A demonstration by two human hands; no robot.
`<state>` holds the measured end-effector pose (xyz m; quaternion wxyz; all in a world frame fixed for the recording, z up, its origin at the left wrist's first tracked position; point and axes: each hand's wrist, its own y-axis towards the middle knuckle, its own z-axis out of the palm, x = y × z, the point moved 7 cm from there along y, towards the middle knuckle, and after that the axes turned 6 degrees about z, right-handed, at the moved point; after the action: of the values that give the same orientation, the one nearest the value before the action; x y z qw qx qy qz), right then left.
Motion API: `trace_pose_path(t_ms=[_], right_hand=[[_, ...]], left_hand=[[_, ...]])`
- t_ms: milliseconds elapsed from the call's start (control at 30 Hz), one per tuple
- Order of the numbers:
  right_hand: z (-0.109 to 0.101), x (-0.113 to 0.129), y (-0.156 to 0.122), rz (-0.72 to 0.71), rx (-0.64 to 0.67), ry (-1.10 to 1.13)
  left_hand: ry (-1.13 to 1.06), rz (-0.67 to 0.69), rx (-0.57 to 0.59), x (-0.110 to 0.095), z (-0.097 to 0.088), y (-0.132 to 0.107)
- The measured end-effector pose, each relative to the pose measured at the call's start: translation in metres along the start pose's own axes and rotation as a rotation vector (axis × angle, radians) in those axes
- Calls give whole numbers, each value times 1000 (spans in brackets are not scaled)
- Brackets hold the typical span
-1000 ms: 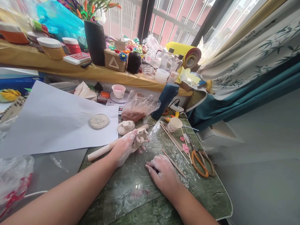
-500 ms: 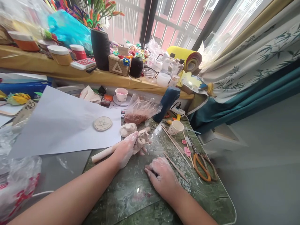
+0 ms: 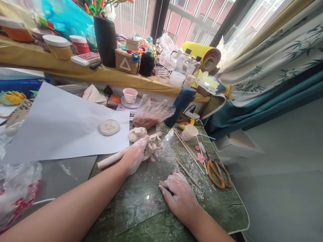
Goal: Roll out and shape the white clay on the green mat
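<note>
Pale clay lump (image 3: 153, 142), ragged, uneven

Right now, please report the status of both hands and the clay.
Left hand: grip on clay lump. Right hand: curled, any contents hidden, near thin stick. Pale roller partly behind left hand; second clay piece nearby.

"What shows of the person's own body?"

"A bare left forearm (image 3: 83, 201), broadening toward the lower left corner, and a bare right forearm (image 3: 205, 222), cut off by the bottom edge. Both wrists are uncovered too."

"Any markings?"

"A whitish, dusty film (image 3: 176, 180). It's patchy on the right hand (image 3: 179, 193), heaviest over the knuckles and the backs of the fingers."

"And the left hand (image 3: 136, 154)?"

"Powdered as well, along the thumb and over the back, down toward the wrist. Further up, the forearm looks smooth."
</note>
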<state>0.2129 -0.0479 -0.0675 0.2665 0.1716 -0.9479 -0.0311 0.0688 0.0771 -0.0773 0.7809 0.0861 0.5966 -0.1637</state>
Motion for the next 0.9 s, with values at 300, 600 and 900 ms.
trace_pose_path(t_ms=[300, 600, 900], right_hand=[[-26, -9, 7, 34, -97, 99], [-9, -25, 79, 67, -67, -7], [-3, -9, 43, -63, 30, -120]], left_hand=[[11, -14, -4, -1, -3, -2], [34, -10, -44, -5, -3, -7], [-17, -34, -52, -1, -2, -3]])
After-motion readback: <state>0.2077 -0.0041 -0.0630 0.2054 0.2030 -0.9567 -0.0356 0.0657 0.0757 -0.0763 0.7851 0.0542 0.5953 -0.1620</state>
